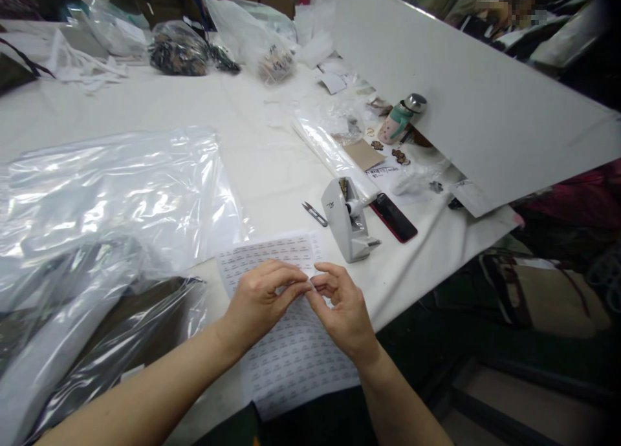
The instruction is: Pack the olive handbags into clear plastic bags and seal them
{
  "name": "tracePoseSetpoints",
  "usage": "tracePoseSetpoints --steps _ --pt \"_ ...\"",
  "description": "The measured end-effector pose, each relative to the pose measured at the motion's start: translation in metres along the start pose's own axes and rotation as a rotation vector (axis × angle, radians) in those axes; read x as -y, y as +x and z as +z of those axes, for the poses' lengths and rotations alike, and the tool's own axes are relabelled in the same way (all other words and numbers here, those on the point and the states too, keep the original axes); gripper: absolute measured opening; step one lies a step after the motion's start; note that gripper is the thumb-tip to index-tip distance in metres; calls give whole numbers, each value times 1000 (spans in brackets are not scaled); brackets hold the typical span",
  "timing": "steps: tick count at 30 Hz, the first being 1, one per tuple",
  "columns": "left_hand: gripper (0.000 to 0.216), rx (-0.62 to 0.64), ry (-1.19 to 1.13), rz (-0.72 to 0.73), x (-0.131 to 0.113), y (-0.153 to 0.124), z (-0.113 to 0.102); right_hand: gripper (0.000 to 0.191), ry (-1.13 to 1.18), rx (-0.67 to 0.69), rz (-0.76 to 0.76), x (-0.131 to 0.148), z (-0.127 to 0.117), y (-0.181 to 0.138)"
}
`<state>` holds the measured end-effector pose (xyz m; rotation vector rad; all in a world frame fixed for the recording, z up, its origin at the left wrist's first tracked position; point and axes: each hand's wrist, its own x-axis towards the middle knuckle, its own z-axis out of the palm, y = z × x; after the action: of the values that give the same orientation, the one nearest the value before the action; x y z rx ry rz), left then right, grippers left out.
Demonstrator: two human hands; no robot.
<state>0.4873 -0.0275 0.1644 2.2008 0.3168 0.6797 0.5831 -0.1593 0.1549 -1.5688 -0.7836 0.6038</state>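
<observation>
My left hand (264, 297) and my right hand (348, 310) meet fingertip to fingertip above a printed sheet. Both are closed in a pinch on a small white label (312, 285), mostly covered by the fingers. Beneath them the sheet of labels (295, 362), with rows of tiny print, lies on the white table and reaches over its near edge. Just beyond the right hand stands a grey tape dispenser (342, 223). Thread snips (315, 214) lie to the left of the dispenser, and a red-edged phone (395, 218) lies to its right.
Clear plastic bags (121, 194) cover the left side, with a dark garment in plastic (150, 323) nearer me. A tumbler (400, 119) and brown cardboard (363, 154) lie farther right. Filled bags (179, 48) line the back. A white board (436, 77) slants along the right edge.
</observation>
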Motion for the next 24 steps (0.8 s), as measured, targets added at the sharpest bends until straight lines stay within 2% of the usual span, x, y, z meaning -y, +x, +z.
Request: tracePoseSetpoints --steps 7,12,17,20,23,24 --pt "5 -22 -8 -63 -2 -3 4 34 186 -40 115 -1 3 -3" --pt "6 6 -52 -52 2 -6 4 35 252 -42 190 -1 2 -3" --pt "9 -50 -39 -13 7 -11 12 36 279 -64 234 -7 3 0" --pt "8 -82 -76 -29 4 -11 11 36 100 -114 150 -10 -1 3" --pt "4 1 -105 -191 -6 -7 -4 34 -301 -276 -93 -2 -7 3" --pt "3 40 -98 -239 -10 -6 -12 30 -383 -282 -160 4 -8 2"
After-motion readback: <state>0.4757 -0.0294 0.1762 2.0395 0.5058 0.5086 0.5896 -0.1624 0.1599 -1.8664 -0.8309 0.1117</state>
